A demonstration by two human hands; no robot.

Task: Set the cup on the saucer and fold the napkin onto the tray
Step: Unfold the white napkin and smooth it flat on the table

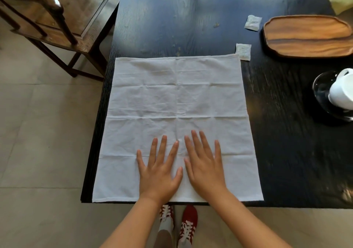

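Note:
A large white napkin lies spread flat and unfolded on the dark table, its near edge along the table's front. My left hand and my right hand rest palm down side by side on its near part, fingers spread, holding nothing. At the right edge a white cup stands on a clear glass saucer. The wooden tray sits bare at the far right.
Two small white sachets lie between the napkin's far right corner and the tray. The dark table stretches away beyond the napkin. A wooden chair stands to the left on the tiled floor.

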